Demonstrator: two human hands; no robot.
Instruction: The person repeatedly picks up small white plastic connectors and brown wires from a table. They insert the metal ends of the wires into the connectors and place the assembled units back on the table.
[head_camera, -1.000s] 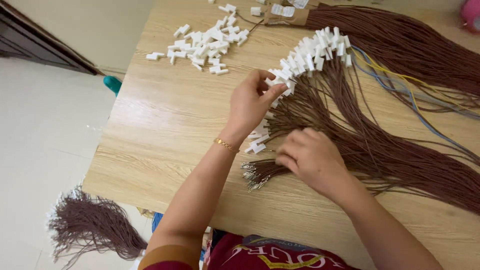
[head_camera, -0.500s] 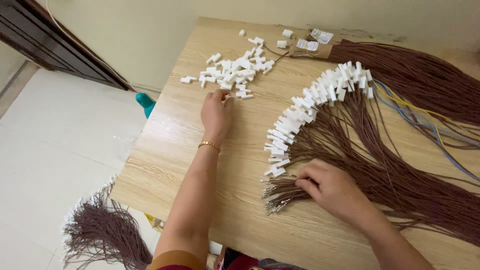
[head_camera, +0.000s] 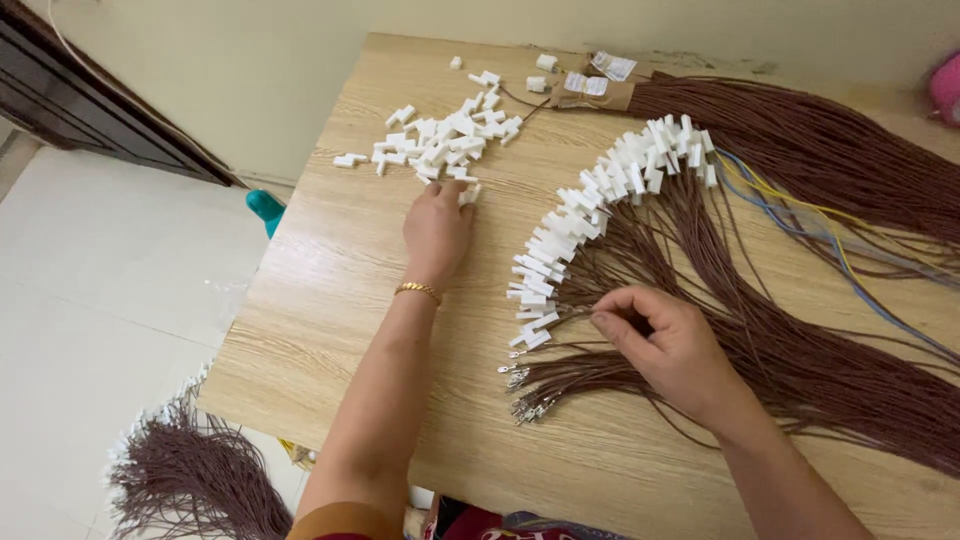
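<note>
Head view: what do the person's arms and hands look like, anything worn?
Both hands are bare, no gloves. The left hand has a thin gold bangle at the wrist, and an orange-brown sleeve edge shows on the upper arm. The right hand and its forearm show no jewellery or sleeve.

White connectors (head_camera: 440, 145), brown wires (head_camera: 800, 360) (few yellow, blue), light wood-grain table (head_camera: 340, 300).

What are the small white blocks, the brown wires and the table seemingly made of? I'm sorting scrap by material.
White blocks: likely moulded plastic, matte, sharp uniform edges. Brown wires: flexible plastic-looking insulation with shiny metal tips at the bare ends. Table: pale wood grain, smooth; solid wood or laminate, cannot tell.
</note>
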